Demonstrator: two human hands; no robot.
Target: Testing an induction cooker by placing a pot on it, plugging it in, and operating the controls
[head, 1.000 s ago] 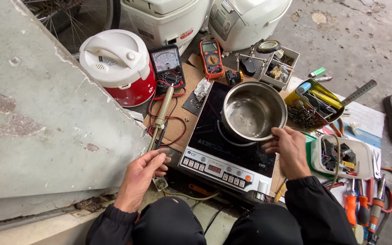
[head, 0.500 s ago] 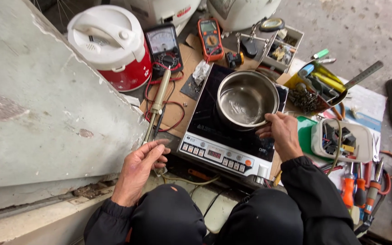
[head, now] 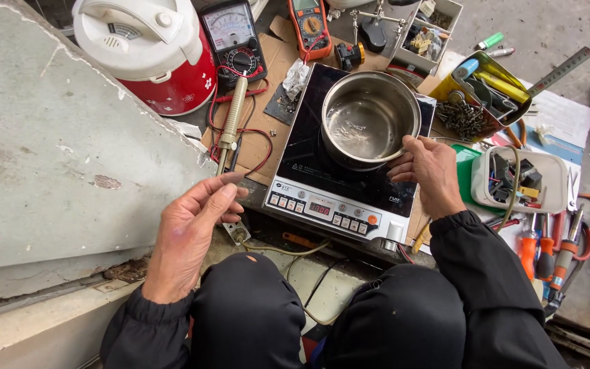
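on the black induction cooker (head: 336, 164) sits a steel pot (head: 369, 126), the right hand (head: 428, 171) gripping its near rim. left hand (head: 189, 229) hovers open, fingers loosely spread, just beside the cooker's front left corner, near a soldering iron (head: 230, 116).

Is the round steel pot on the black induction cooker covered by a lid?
No, the round steel pot sits open on the black induction cooker, its shiny inside showing, with the right hand at its rim.
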